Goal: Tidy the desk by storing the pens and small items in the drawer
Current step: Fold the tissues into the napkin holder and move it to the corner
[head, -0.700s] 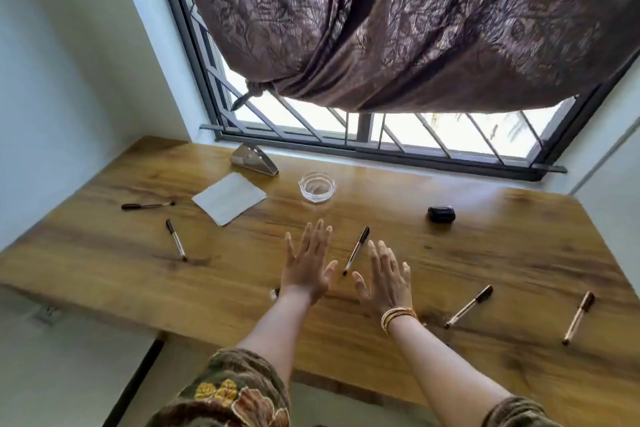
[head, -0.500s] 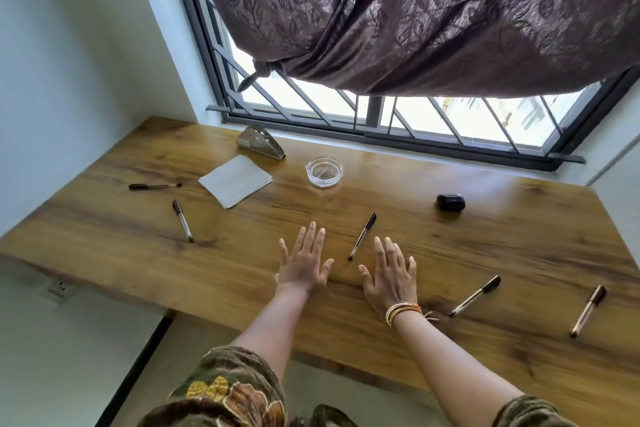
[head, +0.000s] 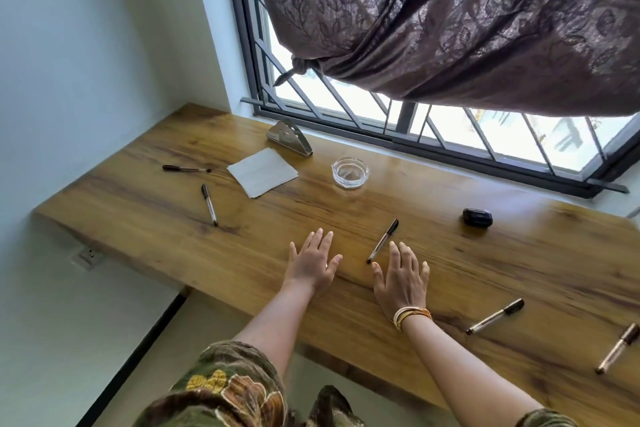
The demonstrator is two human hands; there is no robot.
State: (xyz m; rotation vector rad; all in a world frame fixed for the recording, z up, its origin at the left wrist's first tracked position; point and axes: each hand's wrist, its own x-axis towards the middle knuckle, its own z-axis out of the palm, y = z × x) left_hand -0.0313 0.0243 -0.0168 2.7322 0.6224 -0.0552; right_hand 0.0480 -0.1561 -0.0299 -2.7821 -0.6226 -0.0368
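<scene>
My left hand [head: 313,262] and my right hand [head: 401,274] lie flat and open on the wooden desk [head: 485,260], fingers spread, holding nothing. A black-capped pen [head: 382,241] lies between them, its tip just beside my right index finger. Other pens lie scattered: one at the far left [head: 186,169], one left of centre [head: 209,204], one at the right [head: 495,316] and a brown one [head: 618,347] near the right edge. A small black case [head: 477,217] sits at the back right. No drawer is in view.
A white paper napkin [head: 262,172], a metal napkin holder [head: 289,137] and a glass ashtray [head: 350,172] stand near the barred window. A tied curtain [head: 450,21] hangs overhead. A white wall borders the desk on the left.
Both hands have lowered from hovering above the desk to resting flat on it. The camera view has shifted, showing more of the left wall.
</scene>
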